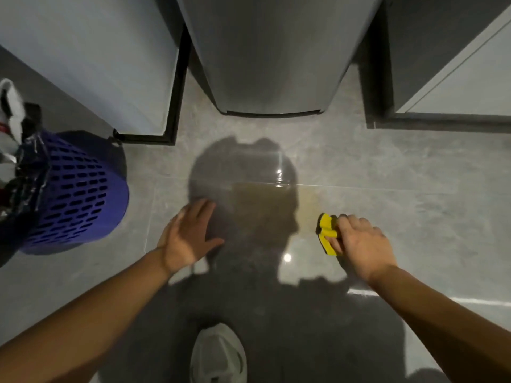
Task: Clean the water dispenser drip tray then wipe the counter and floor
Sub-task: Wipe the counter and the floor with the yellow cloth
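Observation:
I look straight down at a glossy grey tiled floor. My right hand is shut on a yellow sponge with a dark underside and presses it on the tile. A faint yellowish wet patch lies just left of the sponge, partly under my head's shadow. My left hand rests flat on the floor with fingers spread, holding nothing. The grey base of the water dispenser stands ahead at the top centre. The drip tray is out of sight.
A purple perforated waste basket with a dark liner stands at the left. White cabinets with dark plinths flank the dispenser, left and right. My white shoe is at the bottom centre.

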A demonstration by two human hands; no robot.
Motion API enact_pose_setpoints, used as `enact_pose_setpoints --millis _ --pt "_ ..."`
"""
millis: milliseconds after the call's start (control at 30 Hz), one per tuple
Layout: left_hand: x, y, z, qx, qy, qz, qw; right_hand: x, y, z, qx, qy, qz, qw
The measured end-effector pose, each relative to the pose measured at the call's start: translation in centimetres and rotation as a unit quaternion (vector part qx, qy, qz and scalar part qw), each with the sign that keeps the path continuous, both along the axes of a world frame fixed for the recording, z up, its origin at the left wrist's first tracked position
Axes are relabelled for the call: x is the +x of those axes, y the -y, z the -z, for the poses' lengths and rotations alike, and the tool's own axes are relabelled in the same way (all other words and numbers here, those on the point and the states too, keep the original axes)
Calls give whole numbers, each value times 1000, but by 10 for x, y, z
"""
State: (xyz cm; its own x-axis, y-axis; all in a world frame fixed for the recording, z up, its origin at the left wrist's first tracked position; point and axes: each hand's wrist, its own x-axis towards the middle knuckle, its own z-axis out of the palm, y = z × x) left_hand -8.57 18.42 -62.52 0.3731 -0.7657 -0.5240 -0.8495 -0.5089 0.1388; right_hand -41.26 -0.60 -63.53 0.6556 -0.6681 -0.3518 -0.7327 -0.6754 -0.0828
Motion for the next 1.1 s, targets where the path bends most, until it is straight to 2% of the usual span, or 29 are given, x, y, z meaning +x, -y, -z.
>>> enact_pose_setpoints --millis 200,333,500,600,667,767,833,933,1000,1100 --pt "2 -16 19 -6 -1 14 1000 -18 -26 9 29 47 66 996" --pt "3 -14 18 -13 -3 14 1000 -14 -31 12 108 -45 79 990" --pt "3 -12 19 -20 -1 19 1000 18 3 17 124 -103 66 985" --pt "7 -14 21 -16 8 43 999 50 42 20 124 -106 8 987" --pt "10 -16 20 -9 10 62 998 69 66 21 103 -112 -96 984" --pt "21 -18 17 -1 -10 82 997 88 84 22 28 -157 -319 934" --pt "27 -20 14 2 -23 92 996 90 83 23 4 -184 -399 898" --pt "28 -24 13 -14 -36 81 996 74 73 27 -8 -209 -398 893" --pt "26 -26 13 -18 -38 64 997 57 57 26 -1 -206 -368 907" --pt "24 -28 12 -21 -37 44 998 26 14 21 6 -149 -288 946"
